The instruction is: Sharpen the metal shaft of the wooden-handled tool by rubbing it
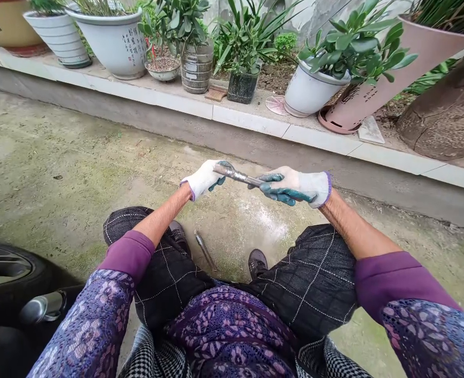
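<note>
I sit with both arms stretched out over my knees. My left hand (pixel 205 178), in a white glove with green fingertips, is closed round the left end of a short grey metal rod (pixel 238 176). My right hand (pixel 295 187), gloved the same way, grips the rod's right end. The rod lies nearly level between the two hands, above the concrete ground (pixel 59 173). A second metal rod (pixel 204 251) lies on the ground between my shoes.
A raised tiled ledge (pixel 248 118) crosses the back, carrying several potted plants, among them a large white pot (pixel 116 42) and a tilted pink pot (pixel 393 73). A vehicle tyre (pixel 7 275) and dark bodywork sit at the lower left.
</note>
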Action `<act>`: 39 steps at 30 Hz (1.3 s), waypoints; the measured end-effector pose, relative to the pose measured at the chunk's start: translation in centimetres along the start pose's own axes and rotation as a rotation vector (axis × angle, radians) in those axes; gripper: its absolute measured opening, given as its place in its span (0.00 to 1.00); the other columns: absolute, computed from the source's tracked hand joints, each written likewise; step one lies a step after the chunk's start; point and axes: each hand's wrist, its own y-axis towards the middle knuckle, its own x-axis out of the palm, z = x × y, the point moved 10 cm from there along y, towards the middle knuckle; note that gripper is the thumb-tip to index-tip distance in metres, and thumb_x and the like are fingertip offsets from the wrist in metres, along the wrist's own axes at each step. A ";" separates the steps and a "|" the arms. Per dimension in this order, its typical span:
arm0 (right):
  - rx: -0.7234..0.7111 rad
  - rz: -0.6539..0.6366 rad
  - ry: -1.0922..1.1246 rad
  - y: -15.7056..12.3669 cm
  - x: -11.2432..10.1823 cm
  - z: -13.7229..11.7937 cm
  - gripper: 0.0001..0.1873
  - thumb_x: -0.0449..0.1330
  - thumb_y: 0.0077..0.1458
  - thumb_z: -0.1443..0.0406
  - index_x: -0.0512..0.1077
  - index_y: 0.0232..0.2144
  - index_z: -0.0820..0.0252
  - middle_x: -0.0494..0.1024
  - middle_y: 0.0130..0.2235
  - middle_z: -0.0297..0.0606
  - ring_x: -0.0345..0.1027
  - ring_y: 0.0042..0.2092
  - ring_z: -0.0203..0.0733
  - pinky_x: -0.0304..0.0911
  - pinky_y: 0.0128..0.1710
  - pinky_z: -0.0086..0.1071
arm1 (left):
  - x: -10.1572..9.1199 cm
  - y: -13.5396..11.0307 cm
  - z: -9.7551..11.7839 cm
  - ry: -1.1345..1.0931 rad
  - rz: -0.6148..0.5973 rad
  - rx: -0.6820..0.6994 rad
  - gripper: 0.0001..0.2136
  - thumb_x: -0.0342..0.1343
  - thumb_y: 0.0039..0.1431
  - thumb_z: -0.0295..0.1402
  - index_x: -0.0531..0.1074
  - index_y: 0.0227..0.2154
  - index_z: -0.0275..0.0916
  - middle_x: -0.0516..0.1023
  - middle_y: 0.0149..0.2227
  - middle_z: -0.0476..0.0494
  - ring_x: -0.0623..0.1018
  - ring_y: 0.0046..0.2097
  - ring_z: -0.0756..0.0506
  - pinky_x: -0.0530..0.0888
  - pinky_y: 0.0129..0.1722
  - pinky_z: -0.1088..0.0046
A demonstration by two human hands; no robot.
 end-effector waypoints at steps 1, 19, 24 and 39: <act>0.024 -0.060 -0.046 -0.1 0.7 0.5 0.24 0.62 0.54 0.56 0.73 0.50 0.63 0.65 0.22 0.28 0.53 0.17 0.27 0.52 0.13 0.22 | 0.2 0.0 0.1 0.050 -0.021 0.020 0.12 0.51 0.53 0.28 0.78 0.37 0.34 0.68 0.21 0.52 0.61 0.17 0.55 0.57 0.15 0.80; -0.034 0.501 -0.600 1.8 -5.0 -0.1 0.21 0.57 0.56 0.57 0.76 0.48 0.59 0.74 0.29 0.34 0.62 0.25 0.34 0.57 0.25 0.28 | 1.9 -1.0 -0.2 -0.087 -0.017 -0.038 0.13 0.51 0.59 0.29 0.77 0.42 0.34 0.68 0.20 0.53 0.60 0.15 0.56 0.57 0.13 0.80; 0.003 0.590 -0.206 0.4 -5.9 -0.5 0.20 0.60 0.55 0.57 0.74 0.47 0.61 0.67 0.24 0.31 0.56 0.20 0.30 0.53 0.16 0.24 | 1.7 -1.0 0.1 -0.211 -0.028 -0.029 0.13 0.51 0.58 0.29 0.76 0.42 0.34 0.66 0.18 0.56 0.58 0.13 0.57 0.56 0.13 0.80; 0.123 -0.076 -0.286 -0.5 0.5 2.9 0.18 0.64 0.52 0.61 0.78 0.44 0.65 0.66 0.21 0.31 0.55 0.19 0.29 0.47 0.14 0.24 | 2.3 -1.1 0.2 0.307 -0.141 -0.018 0.10 0.53 0.53 0.26 0.79 0.34 0.35 0.69 0.19 0.52 0.62 0.17 0.56 0.58 0.15 0.82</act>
